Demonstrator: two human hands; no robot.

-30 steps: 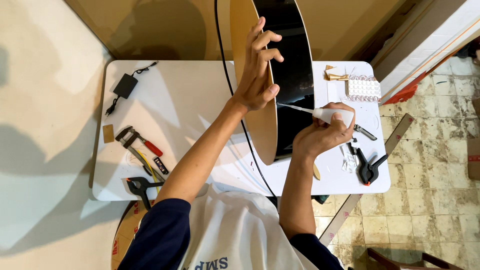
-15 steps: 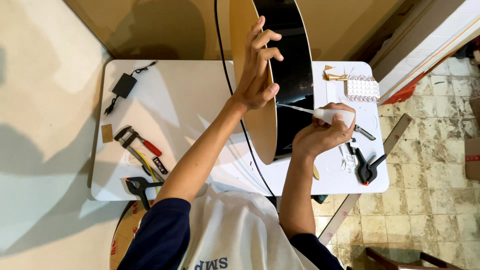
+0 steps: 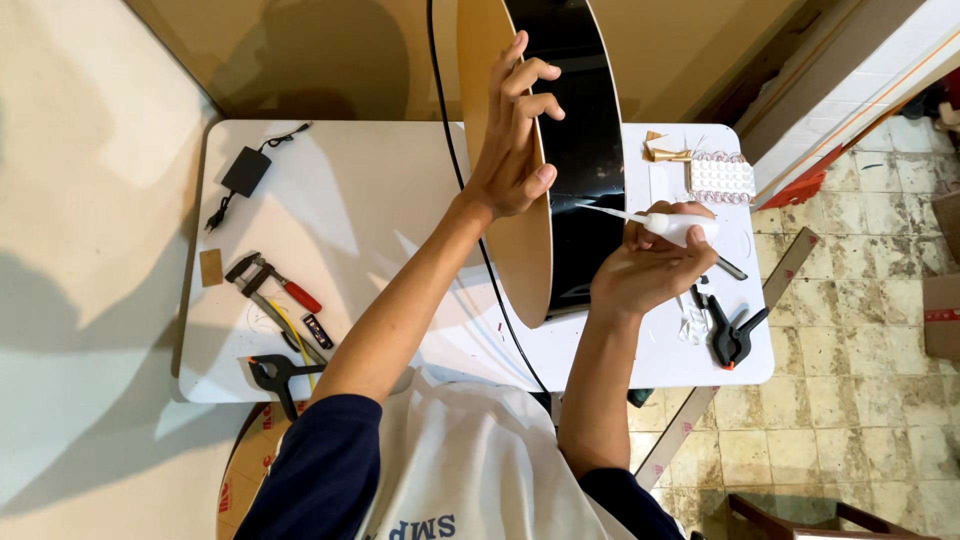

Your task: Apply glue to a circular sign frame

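Hardly anything has shifted since the earlier frames: both hands sit where they were, and only the nozzle tip seems a touch nearer the black face.

Nearest the camera, the right hand (image 3: 648,268) is curled shut around a white glue tube (image 3: 676,226), its long thin nozzle pointing left at the glossy black face of the round panel (image 3: 585,150). That panel stands on edge on the white bench (image 3: 380,190), wood-coloured on its left side. The left hand (image 3: 510,160) steadies it from that side, palm flat on the wood and fingers (image 3: 530,72) loosely bent over the rim, holding nothing else.

No bead of glue can be made out on the black face, so by my reading the gluing is at its start or between dabs. How much is already laid cannot be told.

Further out on the bench lie a black spring clamp (image 3: 732,335), a sheet of small clear lens strips (image 3: 722,178), red-handled pliers (image 3: 272,285), a second clamp (image 3: 272,372) and a black power adapter (image 3: 246,171).
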